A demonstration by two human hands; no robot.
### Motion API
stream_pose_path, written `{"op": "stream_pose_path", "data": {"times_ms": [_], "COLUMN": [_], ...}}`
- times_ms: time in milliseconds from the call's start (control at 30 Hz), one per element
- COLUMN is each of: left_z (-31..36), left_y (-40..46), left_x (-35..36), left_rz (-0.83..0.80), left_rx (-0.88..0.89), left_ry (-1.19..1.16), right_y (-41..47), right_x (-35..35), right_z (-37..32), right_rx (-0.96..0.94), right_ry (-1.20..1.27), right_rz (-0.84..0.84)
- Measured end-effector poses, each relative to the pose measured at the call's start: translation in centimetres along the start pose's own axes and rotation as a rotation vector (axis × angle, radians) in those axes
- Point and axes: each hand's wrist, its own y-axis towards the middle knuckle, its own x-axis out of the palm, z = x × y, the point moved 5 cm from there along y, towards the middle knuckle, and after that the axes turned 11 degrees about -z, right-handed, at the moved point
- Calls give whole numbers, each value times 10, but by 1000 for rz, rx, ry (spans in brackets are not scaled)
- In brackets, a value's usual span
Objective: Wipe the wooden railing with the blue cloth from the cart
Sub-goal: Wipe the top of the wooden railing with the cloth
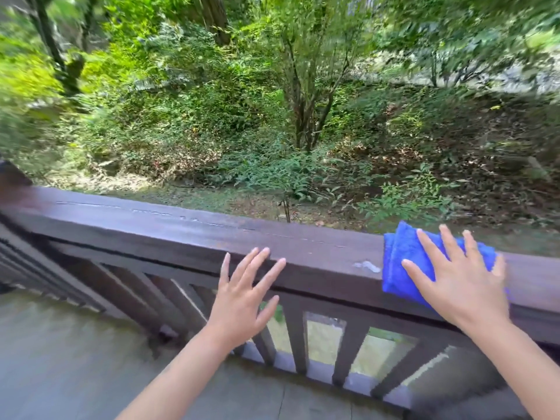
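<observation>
Now: one blue cloth [403, 262] flat under open right hand [457, 283]; open left hand [242, 301] seemingly touching railing [151, 225].

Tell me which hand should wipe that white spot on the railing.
Right. The right hand lies flat on the cloth, whose edge sits just beside the spot. The left hand is bare, fingers resting on the railing.

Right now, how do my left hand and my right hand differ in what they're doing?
The right hand presses flat on the blue cloth atop the wooden railing; the left hand is bare, fingertips at the railing's near edge. The right sits farther along. Both are open, fingers spread.
</observation>
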Motion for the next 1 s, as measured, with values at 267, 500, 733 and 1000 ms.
{"op": "stream_pose_path", "data": {"times_ms": [267, 500, 733, 1000], "left_z": [-21, -74, -122, -161], "left_y": [5, -9, -17, -20], "left_x": [-11, -12, -20, -18], "left_rz": [-9, -78, -52, 38], "left_rx": [139, 88, 62, 210], "left_ry": [14, 63, 71, -16], "right_y": [3, -3, -8, 10], "right_x": [8, 7, 8, 19], "right_z": [-107, -101, -111, -273], "right_rx": [-69, -138, 78, -67], "right_ry": [20, 5, 30, 38], "right_rz": [16, 29, 21, 4]}}
